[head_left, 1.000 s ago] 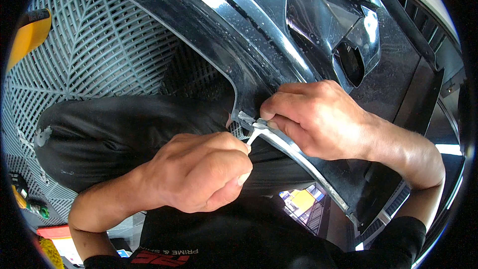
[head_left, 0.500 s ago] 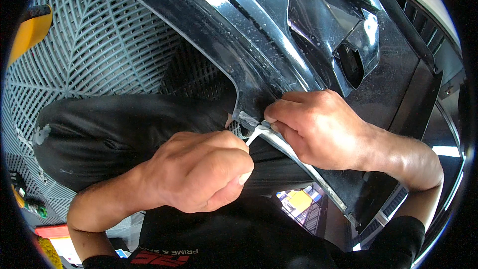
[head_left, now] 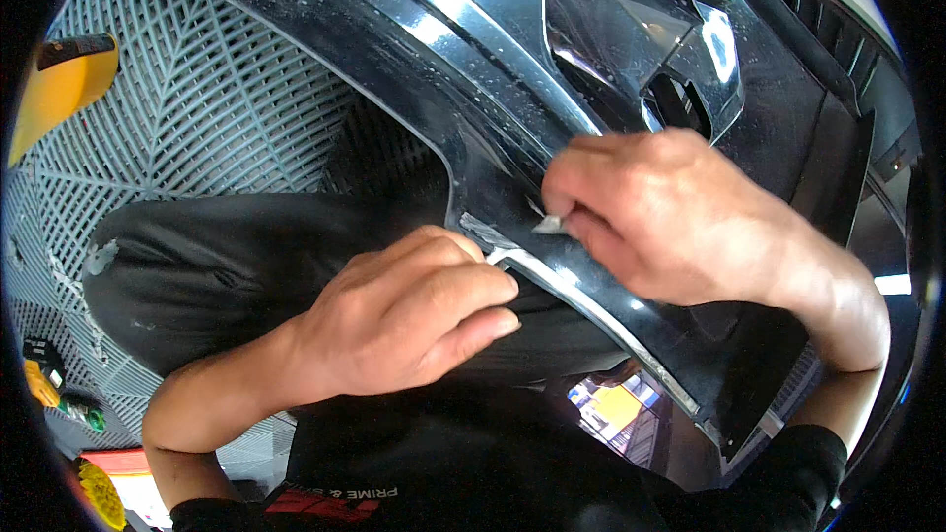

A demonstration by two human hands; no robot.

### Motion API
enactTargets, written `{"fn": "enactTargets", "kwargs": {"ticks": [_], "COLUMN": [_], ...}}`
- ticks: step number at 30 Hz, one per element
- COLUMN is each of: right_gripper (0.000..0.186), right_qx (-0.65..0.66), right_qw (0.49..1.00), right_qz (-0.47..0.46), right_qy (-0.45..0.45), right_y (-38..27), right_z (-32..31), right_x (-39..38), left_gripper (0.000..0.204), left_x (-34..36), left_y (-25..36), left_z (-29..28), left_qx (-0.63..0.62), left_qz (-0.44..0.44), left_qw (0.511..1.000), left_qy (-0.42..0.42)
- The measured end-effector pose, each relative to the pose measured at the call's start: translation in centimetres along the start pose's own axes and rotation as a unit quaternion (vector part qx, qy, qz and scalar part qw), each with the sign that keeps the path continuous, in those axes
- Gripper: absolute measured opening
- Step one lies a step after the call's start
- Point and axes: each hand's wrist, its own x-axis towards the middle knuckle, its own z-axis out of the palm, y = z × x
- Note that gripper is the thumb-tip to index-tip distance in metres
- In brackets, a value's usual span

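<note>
View: head, with the black panel [head_left: 473, 153] as the landmark.
Pale strip: the long strip [head_left: 564, 282] follows the panel's near edge, from its inner corner down toward its lower right end; near that corner a short branch leaves the edge toward the left hand.
Left hand: this hand [head_left: 409, 315] is just off the panel's near edge, fingers curled, thumb a little apart; the branch passes behind the fingers, so I cannot tell whether they pinch it.
Right hand: over the panel's face, this hand [head_left: 665, 217] pinches a small pale piece [head_left: 548, 225] between thumb and curled fingers.
Panel edges: the far left rim sweeps down to the corner; a framed opening [head_left: 680, 103] sits in the panel beyond the right hand.
Room: a narrow span of panel separates pale piece from strip; the trouser leg [head_left: 217, 276] takes up the space left of the corner and beneath the near edge.
Floor: grey grid [head_left: 227, 69] spreads left of the panel, with a yellow object [head_left: 74, 89] well apart from it.
</note>
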Motion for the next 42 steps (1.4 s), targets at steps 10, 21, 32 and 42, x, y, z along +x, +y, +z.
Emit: {"fn": "enactTargets", "kwargs": {"ticks": [10, 21, 32, 42], "right_gripper": [0.015, 0.015, 0.013, 0.012], "right_qx": [-0.081, -0.162, -0.194, -0.164], "right_qw": [0.964, 0.92, 0.913, 0.88], "right_qz": [0.015, -0.025, -0.109, -0.152], "right_qy": [0.253, 0.356, 0.341, 0.418], "right_y": [-0.8, 0.7, 1.9, -4.8], "right_z": [-4.0, -4.8, -3.0, -3.1], "right_x": [-8.2, -11.3, -8.7, -11.0], "left_gripper": [0.043, 0.014, 0.015, 0.015], "left_x": [2.4, 0.7, -2.0, -3.4], "left_y": [3.1, 3.3, 2.2, 1.7], "left_z": [0.9, 2.5, 6.0, 6.3], "left_qx": [0.287, 0.406, 0.367, 0.315], "left_qz": [-0.057, -0.038, -0.068, -0.081], "left_qw": [0.951, 0.912, 0.923, 0.937], "left_qy": [-0.099, -0.05, 0.098, 0.13]}}
